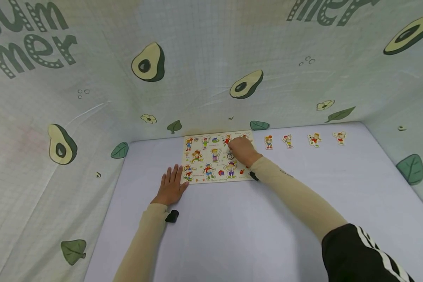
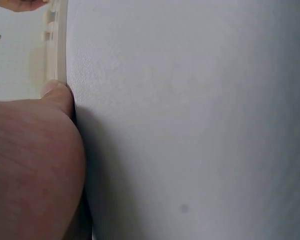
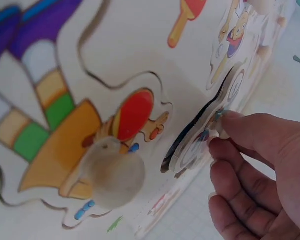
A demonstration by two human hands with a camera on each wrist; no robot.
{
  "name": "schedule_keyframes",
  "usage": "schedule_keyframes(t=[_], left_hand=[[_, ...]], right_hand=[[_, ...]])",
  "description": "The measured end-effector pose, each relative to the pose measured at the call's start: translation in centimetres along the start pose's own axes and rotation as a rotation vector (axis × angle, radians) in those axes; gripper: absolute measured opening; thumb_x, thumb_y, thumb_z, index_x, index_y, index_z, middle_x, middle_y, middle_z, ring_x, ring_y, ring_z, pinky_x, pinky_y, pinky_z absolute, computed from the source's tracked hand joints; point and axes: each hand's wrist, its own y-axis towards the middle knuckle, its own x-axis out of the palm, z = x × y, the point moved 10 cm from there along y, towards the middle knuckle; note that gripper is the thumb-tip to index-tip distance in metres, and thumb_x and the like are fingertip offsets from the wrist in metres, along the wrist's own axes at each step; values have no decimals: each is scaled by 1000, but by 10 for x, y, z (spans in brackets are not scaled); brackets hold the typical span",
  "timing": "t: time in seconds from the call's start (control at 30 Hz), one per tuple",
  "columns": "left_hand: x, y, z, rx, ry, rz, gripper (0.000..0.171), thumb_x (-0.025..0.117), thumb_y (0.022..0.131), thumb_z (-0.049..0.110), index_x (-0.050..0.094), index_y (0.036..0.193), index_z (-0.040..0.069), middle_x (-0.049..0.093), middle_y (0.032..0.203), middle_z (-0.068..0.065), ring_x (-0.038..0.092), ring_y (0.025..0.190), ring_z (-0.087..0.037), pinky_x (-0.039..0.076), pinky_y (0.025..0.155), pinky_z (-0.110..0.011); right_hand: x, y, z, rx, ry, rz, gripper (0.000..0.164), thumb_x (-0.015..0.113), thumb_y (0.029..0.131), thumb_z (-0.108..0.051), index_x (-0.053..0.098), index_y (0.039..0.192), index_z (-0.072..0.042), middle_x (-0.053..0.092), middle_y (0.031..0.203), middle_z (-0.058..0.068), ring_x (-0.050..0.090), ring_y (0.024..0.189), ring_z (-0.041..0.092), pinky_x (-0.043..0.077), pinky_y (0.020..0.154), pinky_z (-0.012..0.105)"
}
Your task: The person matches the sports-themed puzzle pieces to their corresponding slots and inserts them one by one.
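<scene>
Our left hand [image 1: 170, 187] lies straight-fingered, thumb against the board's [image 1: 205, 156] left edge, while our right hand [image 1: 243, 150] pinches the bicycle piece [image 3: 206, 121] at the board's right half, probably light, stiff and best gripped mid-face.

White table [image 1: 211, 231] bears puzzle board [image 1: 206, 156] and four pieces [image 1: 315, 139].

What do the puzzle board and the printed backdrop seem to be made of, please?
Puzzle board: probably wood or fibreboard, smooth and printed; its pale, solid edge suggests this. Printed backdrop: perhaps thin fabric, mostly matte, given its creases; plastic remains possible.
</scene>
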Motion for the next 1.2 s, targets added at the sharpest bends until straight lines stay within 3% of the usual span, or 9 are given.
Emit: schedule_keyframes(t=[0.27, 0.6, 0.9, 1.2], left_hand=[[-2, -3, 3, -8, -24, -12, 77, 39, 114, 41, 3, 169, 1, -4, 177, -21, -10, 162, -45, -3, 129, -61], [1, 0, -1, -19, -3, -26, 78, 39, 114, 43, 2, 170, 3, -5, 177, -19, -10, 162, -44, -2, 129, -61], [0, 2, -1, -19, -11, -8, 77, 39, 115, 43, 4, 170, 3, -4, 177, -20, -9, 162, -45, -2, 129, -61], [0, 0, 0, -20, -3, -11, 77, 40, 115, 42, 4, 170, 2, -3, 177, -20, -8, 162, -45, -1, 129, -62]], right_hand=[[1, -1, 2, 28, -24, -21, 12, 70, 102, -4, 78, 102, 4, 78, 93, 17, 76, 87, 31, 62, 82, 44], [7, -5, 11, 78, -13, -89, 12, 76, 98, -9, 81, 104, 0, 80, 99, 14, 76, 93, 32, 61, 89, 49], [4, -6, 8, 47, -43, -68, 12, 80, 96, -12, 82, 105, -4, 80, 103, 12, 73, 97, 32, 57, 95, 51], [-2, -26, 19, 26, -87, -67, 22, 78, 98, -19, 78, 115, -5, 75, 116, 12, 68, 110, 33, 52, 102, 50]])
